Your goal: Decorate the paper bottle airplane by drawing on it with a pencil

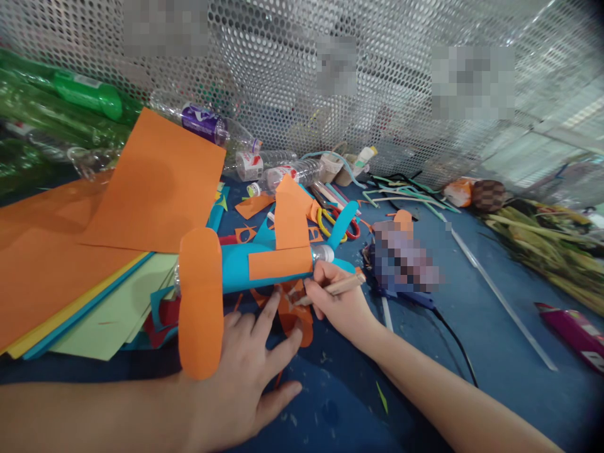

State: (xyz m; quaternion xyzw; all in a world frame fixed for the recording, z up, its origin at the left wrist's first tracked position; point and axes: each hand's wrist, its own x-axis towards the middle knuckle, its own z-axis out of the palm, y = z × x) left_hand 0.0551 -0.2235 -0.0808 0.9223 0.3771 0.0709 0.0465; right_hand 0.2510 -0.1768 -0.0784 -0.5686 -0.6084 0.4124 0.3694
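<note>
The blue-wrapped bottle, just beyond the fingertips of the left hand, already has orange strips on it and blue blades by its cap. Left fingers are spread; the right hand has its fingers clamped on a pen, tip at an orange cutout. Looks mostly built, honestly; that cutout seems unfinished, can't tell if it's attached.

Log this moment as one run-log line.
left hand: open, fingers spread at orange cutout | right hand: holds beige pen, tip at orange cutout | nearby: blue-wrapped bottle bearing orange paper pieces
</note>
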